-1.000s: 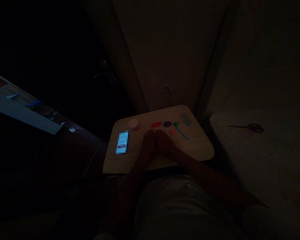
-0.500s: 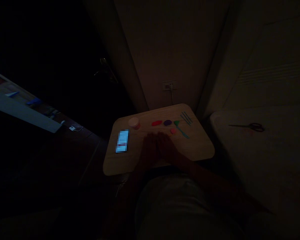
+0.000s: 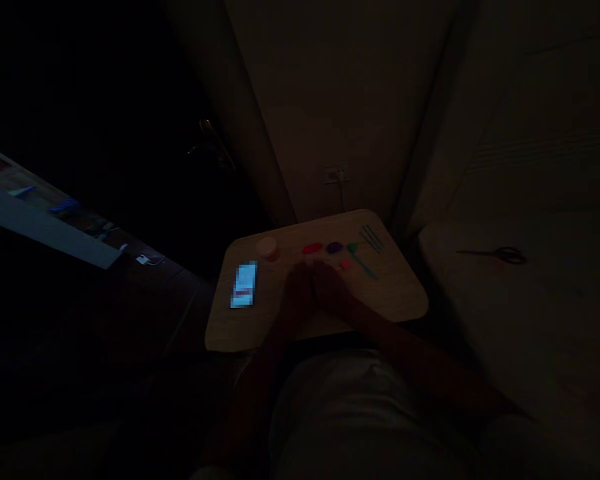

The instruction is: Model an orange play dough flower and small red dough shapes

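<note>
In deep shadow, my left hand (image 3: 299, 285) and my right hand (image 3: 329, 285) are side by side over the middle of a small wooden table (image 3: 395, 293). Their fingers look bent and drawn together; whatever is between them is hidden. Just right of my right hand lies a small pink lump (image 3: 345, 265), perhaps modelling clay. Beyond the hands are a red lump (image 3: 312, 248), a purple lump (image 3: 335, 247) and a green lump (image 3: 353, 247). A teal modelling tool (image 3: 366, 266) touches or nearly touches the green one.
Left on the table are a lit phone (image 3: 244, 285) and a pale lidded tub (image 3: 267, 249). Thin teal sticks (image 3: 371, 239) lie at the far right corner. Scissors (image 3: 507, 255) rest on a pale surface to the right. A plugged socket (image 3: 337, 175) is on the wall.
Both hands stay together at the same spot, with only a slight shift of the fingers. The picture is a little darker. Objects on the table have not visibly moved.
</note>
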`<action>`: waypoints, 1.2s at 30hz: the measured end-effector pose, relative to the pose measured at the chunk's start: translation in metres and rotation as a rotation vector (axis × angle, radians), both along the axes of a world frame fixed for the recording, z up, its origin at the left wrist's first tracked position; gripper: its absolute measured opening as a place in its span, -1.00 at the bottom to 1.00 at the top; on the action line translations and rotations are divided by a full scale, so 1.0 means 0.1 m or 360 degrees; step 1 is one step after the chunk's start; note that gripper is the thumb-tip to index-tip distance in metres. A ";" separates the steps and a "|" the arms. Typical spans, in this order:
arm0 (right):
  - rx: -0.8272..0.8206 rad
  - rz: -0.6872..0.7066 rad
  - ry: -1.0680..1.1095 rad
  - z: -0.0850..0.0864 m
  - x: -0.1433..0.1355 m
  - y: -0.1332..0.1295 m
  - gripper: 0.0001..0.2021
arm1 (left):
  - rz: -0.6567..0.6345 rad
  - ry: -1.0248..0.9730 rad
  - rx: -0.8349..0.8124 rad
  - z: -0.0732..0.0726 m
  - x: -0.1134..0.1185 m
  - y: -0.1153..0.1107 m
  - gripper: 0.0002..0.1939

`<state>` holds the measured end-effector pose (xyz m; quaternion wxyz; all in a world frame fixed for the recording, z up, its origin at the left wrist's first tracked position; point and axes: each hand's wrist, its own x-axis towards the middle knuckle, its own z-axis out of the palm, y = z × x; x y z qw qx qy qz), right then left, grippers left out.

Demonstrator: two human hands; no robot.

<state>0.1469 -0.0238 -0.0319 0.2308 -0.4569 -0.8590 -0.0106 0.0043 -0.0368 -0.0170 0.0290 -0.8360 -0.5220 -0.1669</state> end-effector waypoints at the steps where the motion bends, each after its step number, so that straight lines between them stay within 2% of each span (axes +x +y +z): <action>1: 0.0002 0.0004 0.0014 0.00 0.01 -0.07 -0.49 | -0.0021 0.0003 0.0005 0.00 -0.01 -0.07 -0.40; 3: -0.0002 0.0008 0.0033 0.00 0.02 -0.16 -0.49 | -0.0052 -0.0003 0.0013 -0.01 -0.02 -0.17 -0.39; 5: -0.0013 0.0018 0.0045 0.01 0.01 -0.17 -0.50 | -0.0059 -0.0019 0.0011 -0.02 -0.03 -0.18 -0.38; 11: -0.0080 -0.0003 -0.0016 0.09 -0.02 0.20 -0.51 | 0.0010 -0.0082 -0.0063 -0.06 0.00 0.21 -0.38; 14: -0.0080 0.0016 -0.0030 0.09 -0.02 0.28 -0.51 | 0.0032 -0.0083 -0.0062 -0.03 0.01 0.29 -0.40; 16: -0.0065 0.0009 -0.0016 0.08 -0.01 0.22 -0.52 | 0.0033 -0.0055 -0.0058 -0.02 0.01 0.23 -0.40; 22: -0.0006 0.0054 0.0043 0.02 0.06 -0.20 -0.48 | -0.0020 0.0029 -0.0052 -0.01 -0.01 -0.21 -0.38; 24: -0.0017 0.0066 0.0044 0.03 0.06 -0.22 -0.47 | -0.0036 0.0018 -0.0057 -0.02 -0.02 -0.24 -0.37; 26: -0.0039 0.0056 0.0037 0.05 0.04 -0.13 -0.47 | -0.0044 -0.0003 -0.0071 -0.03 -0.03 -0.16 -0.36; 32: -0.0116 0.0019 0.0052 0.09 -0.03 0.25 -0.50 | -0.0008 -0.0085 -0.0068 -0.02 -0.01 0.28 -0.39; 34: -0.0109 0.0023 0.0064 0.09 -0.01 0.24 -0.50 | -0.0006 -0.0090 -0.0069 -0.01 -0.01 0.27 -0.40; 36: -0.0082 0.0046 0.0073 0.07 0.02 0.14 -0.51 | -0.0008 -0.0075 -0.0058 0.01 -0.01 0.16 -0.42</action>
